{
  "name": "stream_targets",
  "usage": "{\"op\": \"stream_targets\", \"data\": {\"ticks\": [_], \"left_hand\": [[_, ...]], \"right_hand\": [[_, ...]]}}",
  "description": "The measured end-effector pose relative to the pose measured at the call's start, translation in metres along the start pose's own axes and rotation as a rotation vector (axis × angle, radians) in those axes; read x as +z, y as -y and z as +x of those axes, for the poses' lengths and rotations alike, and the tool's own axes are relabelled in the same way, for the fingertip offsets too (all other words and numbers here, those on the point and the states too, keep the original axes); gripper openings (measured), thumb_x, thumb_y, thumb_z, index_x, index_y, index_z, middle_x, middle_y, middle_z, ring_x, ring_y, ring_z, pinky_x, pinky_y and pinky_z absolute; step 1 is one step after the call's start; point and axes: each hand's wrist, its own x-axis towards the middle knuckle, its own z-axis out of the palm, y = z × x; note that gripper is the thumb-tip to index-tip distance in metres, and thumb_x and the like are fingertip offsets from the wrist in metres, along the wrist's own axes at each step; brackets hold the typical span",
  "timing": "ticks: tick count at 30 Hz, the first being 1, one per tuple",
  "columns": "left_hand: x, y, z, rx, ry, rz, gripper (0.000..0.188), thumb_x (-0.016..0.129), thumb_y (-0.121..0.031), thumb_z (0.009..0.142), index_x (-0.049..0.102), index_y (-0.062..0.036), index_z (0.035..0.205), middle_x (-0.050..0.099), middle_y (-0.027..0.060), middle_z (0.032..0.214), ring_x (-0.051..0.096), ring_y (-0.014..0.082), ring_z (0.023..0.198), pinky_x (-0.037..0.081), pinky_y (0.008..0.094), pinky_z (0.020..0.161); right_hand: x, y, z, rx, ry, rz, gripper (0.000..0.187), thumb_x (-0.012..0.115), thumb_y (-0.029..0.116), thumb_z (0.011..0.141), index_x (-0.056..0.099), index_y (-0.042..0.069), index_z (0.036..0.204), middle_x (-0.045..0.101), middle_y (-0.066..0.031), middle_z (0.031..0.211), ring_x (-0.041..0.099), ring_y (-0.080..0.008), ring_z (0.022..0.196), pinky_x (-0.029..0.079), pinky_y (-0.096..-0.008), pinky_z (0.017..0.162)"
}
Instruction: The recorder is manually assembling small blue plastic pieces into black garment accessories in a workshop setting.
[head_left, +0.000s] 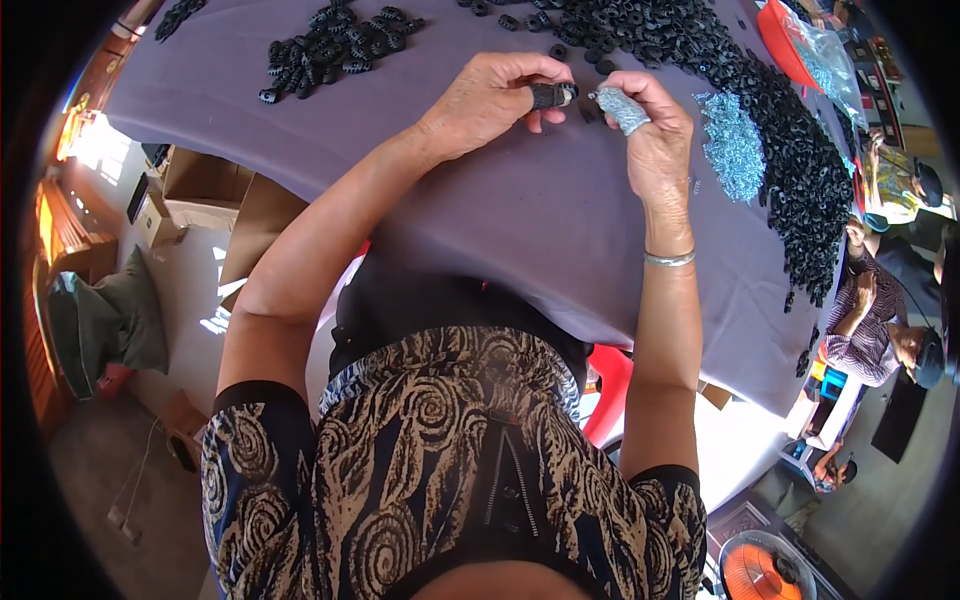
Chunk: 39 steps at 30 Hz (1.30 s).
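My left hand [505, 95] is closed round black ribbed plastic pieces [548, 96], whose ends poke out past the thumb and fingertips. Facing it a short gap away, my right hand [655, 130] is curled with a clump of tiny shiny pale-blue bits [622, 110] in its fingers. Both hands are just above the purple-grey tablecloth [470, 210]. Right of my right hand lies a loose heap of the same pale-blue bits [735, 145]; they are too small to make out their exact kind. Beyond my fingers a few small round black parts [594, 58] lie on the cloth.
A large bank of small black parts [800, 180] runs along the far and right side. Black ribbed pieces [335, 50] are piled at the far left. A red basin [785, 45] with a clear bag stands at the far right. Several people sit beyond the table's right edge.
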Motion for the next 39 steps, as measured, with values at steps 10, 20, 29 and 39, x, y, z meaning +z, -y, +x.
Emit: {"op": "stream_targets", "data": {"ticks": [10, 20, 29, 39], "left_hand": [[0.001, -0.004, -0.002, -0.051, 0.007, -0.059, 0.031, 0.044, 0.008, 0.085, 0.06, -0.0001, 0.111, 0.064, 0.0096, 0.096, 0.065, 0.017, 0.08, 0.054, 0.0266, 0.066], [-0.001, -0.002, -0.001, -0.073, -0.044, -0.062, 0.027, 0.048, 0.004, 0.087, 0.06, 0.0031, 0.11, 0.064, 0.0115, 0.097, 0.067, 0.0171, 0.079, 0.054, 0.0253, 0.062], [-0.005, -0.007, 0.0, -0.05, -0.127, -0.101, 0.022, 0.061, -0.012, 0.088, 0.062, -0.0025, 0.108, 0.064, 0.0069, 0.094, 0.064, 0.0149, 0.083, 0.052, 0.0265, 0.067], [-0.007, -0.006, 0.0, -0.045, -0.153, -0.13, 0.024, 0.055, -0.005, 0.087, 0.061, -0.0002, 0.11, 0.063, 0.0061, 0.092, 0.059, 0.0116, 0.076, 0.05, 0.0249, 0.065]], "right_hand": [[0.015, -0.005, -0.002, -0.088, -0.03, -0.119, 0.012, 0.062, -0.005, 0.082, 0.063, 0.002, 0.091, 0.061, 0.0037, 0.079, 0.054, -0.0033, 0.072, 0.046, -0.0194, 0.064], [0.022, 0.006, -0.008, -0.464, 0.001, -0.65, 0.026, 0.057, -0.005, 0.076, 0.062, 0.005, 0.1, 0.061, -0.0113, 0.089, 0.062, -0.0296, 0.079, 0.051, -0.0356, 0.069], [-0.03, -0.017, 0.005, -0.203, -0.176, -0.432, 0.016, 0.064, -0.002, 0.081, 0.064, 0.003, 0.096, 0.065, -0.0012, 0.083, 0.059, -0.0064, 0.072, 0.049, -0.0204, 0.068], [-0.014, -0.001, -0.003, -0.189, 0.149, -0.755, 0.02, 0.066, -0.001, 0.074, 0.066, 0.008, 0.092, 0.06, -0.0041, 0.083, 0.06, -0.0203, 0.074, 0.048, -0.0309, 0.065]]}}
